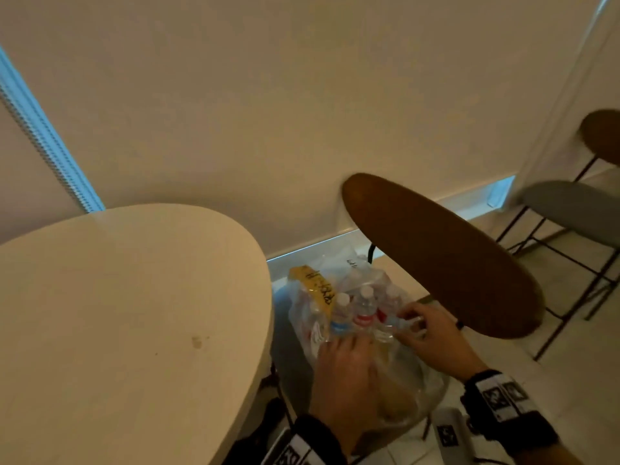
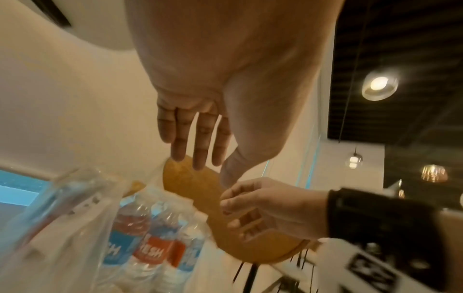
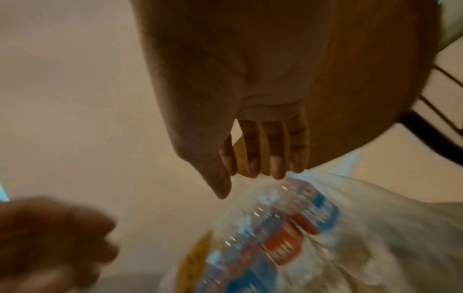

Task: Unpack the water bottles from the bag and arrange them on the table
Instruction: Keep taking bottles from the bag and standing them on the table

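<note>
A clear plastic bag (image 1: 414,380) stands on the floor between the table and a chair. Several water bottles (image 1: 364,308) with white caps and red or blue labels stand upright in it, also seen in the left wrist view as the bottles (image 2: 150,237). My left hand (image 1: 345,360) hovers over the bag's near side, its fingers (image 2: 200,150) straight and holding nothing. My right hand (image 1: 416,322) is at the bag's right side with curled fingers gripping the plastic. In the right wrist view its fingertips (image 3: 275,172) meet the bag's edge above the bottles (image 3: 275,228). The beige round table (image 1: 117,313) is at the left.
A brown chair seat (image 1: 436,256) overhangs the bag on the right. A grey stool (image 1: 577,213) on thin black legs stands further right. A yellow strip with black writing (image 1: 315,286) lies in the bag. A pale blind covers the wall behind.
</note>
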Motion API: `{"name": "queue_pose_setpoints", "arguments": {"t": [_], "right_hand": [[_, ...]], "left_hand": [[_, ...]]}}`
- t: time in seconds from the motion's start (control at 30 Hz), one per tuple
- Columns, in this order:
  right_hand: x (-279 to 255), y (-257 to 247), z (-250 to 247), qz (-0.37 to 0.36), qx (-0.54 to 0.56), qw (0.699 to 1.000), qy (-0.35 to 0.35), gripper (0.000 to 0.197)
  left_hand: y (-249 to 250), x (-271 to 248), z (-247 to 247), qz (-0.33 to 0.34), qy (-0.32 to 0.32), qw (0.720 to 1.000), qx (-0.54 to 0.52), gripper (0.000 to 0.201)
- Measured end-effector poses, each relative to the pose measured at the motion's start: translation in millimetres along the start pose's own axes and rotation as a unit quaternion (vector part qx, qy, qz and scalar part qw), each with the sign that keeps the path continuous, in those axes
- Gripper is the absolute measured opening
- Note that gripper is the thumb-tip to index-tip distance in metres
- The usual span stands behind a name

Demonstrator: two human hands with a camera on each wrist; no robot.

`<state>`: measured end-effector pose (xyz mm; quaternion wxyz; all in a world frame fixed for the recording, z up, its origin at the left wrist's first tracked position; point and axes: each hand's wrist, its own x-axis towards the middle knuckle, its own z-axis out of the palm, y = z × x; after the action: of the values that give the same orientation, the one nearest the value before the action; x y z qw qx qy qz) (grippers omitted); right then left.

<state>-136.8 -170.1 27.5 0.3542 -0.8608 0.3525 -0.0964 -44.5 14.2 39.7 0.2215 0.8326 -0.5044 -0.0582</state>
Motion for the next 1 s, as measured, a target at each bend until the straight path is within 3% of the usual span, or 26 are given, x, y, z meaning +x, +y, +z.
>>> {"name": "queue_pose_setpoints", "arguments": {"t": [0.03,0.07,0.13,0.23,0.33,0.47,0.63,0.7,0.83,0.9,1.0], "right_hand": [[5.5,10.9,8.0,0.012,-0.011,1.000,0.003,0.038],[10.9,19.0,14.5,0.020,-0.020,1.000,0.008,0.043],[20.4,26.5,21.7,0.034,-0.025,0.999,0.022,0.054],[33.9,23.6,24.2,0.021,-0.011,0.999,0.046,0.063],[46.3,20.9,24.5,0.010,-0.066,0.997,0.026,0.072],[50.2,20.7,22.8,-0.010,-0.141,0.990,-0.005,0.077],[43.7,36.0,32.0,-0.010,-0.108,0.994,0.028,0.065],[42.3,41.1,34.7,-0.009,-0.069,0.997,0.030,0.055],[39.7,46.5,42.0,0.005,-0.020,1.000,0.007,0.054],[39.2,49.3,45.9,0.006,-0.032,0.999,0.009,0.059],[37.5,49.4,46.2,0.003,0.002,1.000,0.001,0.050]], "left_hand": [[6.7,14.1,3.9,-0.008,-0.019,1.000,0.021,0.032],[6.7,31.7,14.3,-0.001,0.009,0.999,0.041,0.035],[8.6,60.1,25.6,-0.007,0.005,0.998,0.057,0.040],[9.8,89.8,40.2,-0.015,-0.013,0.993,0.112,0.046],[9.6,115.2,51.3,-0.005,-0.022,0.985,0.174,0.052],[12.2,127.3,63.3,-0.018,-0.076,0.967,0.243,0.078],[16.3,117.2,81.0,-0.024,-0.092,0.964,0.249,0.064],[18.5,116.5,84.2,-0.040,-0.121,0.970,0.209,0.071],[17.7,121.7,90.4,-0.034,-0.093,0.982,0.162,0.075],[15.0,124.5,91.3,-0.030,-0.091,0.979,0.178,0.068],[13.6,125.6,87.6,-0.031,-0.072,0.977,0.196,0.066]]}}
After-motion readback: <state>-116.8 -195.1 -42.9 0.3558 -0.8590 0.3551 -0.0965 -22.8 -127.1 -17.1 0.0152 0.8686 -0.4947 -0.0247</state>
